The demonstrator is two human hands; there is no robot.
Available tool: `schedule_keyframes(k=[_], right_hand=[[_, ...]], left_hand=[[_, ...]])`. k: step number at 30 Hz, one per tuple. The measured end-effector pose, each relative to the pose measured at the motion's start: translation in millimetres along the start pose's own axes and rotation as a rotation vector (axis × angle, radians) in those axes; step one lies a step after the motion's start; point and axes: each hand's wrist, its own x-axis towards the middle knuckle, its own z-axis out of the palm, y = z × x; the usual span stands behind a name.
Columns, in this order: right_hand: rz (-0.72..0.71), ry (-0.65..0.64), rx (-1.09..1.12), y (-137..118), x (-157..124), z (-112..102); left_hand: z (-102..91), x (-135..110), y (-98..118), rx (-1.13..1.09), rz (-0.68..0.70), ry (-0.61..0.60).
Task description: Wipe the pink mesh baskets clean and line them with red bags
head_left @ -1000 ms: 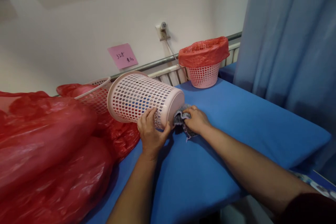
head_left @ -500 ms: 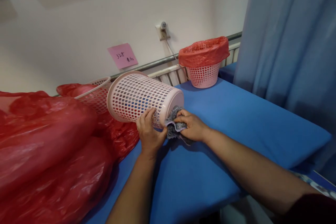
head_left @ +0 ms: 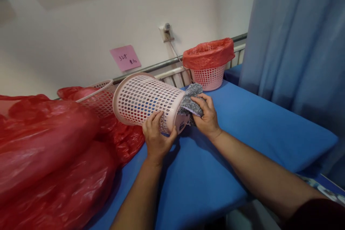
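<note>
A pale pink perforated basket lies tipped on its side over the blue mattress, its base turned toward me. My left hand grips the basket's lower wall near the base, fingers curled on the mesh. My right hand is closed on a grey fuzzy cloth and presses it against the upper part of the basket's base.
Crumpled red plastic bags cover the left. Another pink basket lies behind the held one. An upright basket lined with a red bag stands at the bed rail. A blue curtain hangs at right. A pink note is on the wall.
My right hand has carried the cloth from the lower edge of the basket's base up to its top. The basket has tilted a little; my left hand kept its grip.
</note>
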Motion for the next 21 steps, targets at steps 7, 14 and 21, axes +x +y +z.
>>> schedule_keyframes(k=[7,14,21], right_hand=[[0.436,-0.628,-0.292,-7.1,-14.2,16.4],[0.372,-0.565,-0.08,-32.2,-11.7,3.3],[0.095,-0.412,0.061,-32.9,-17.4,2.6]], left_hand=[[1.5,-1.4,0.3,0.016,-0.019,-0.008],[2.1,-2.3,4.5,0.023,-0.022,-0.006],[2.8,-4.1,0.0,-0.006,-0.026,-0.029]])
